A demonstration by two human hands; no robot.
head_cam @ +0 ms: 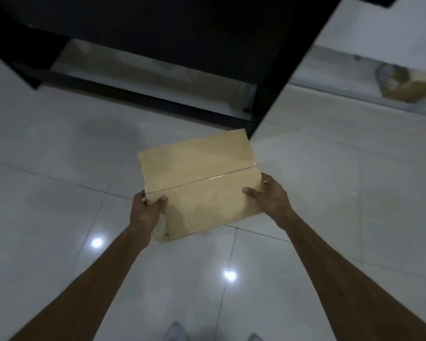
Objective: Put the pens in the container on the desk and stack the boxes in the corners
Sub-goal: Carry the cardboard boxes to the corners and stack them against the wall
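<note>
My fingers are mostly hidden: on each side only the thumb and the back of the hand show, the rest wrapped out of sight round the edges of the cardboard box [197, 183]. Its underside and whatever is inside cannot be seen; the flaps are closed and taped along a seam running left to right across the top. My left hand [148, 210] holds the near left corner, thumb curled onto the top face. My right hand [272, 195] clasps the right edge, thumb lying on the lid. So the grip is closed on the box from both sides, and the box sits between my hands, over the pale tiled floor [59, 156].

Beyond it stands the dark desk [182, 45], its top cut off by the frame, so nothing on it is visible. At the far right, against the wall, a second cardboard box [408, 87] lies blurred, with something greyish at its left end that I cannot make out. My shoe tips [176, 331] peek in at the bottom edge.
</note>
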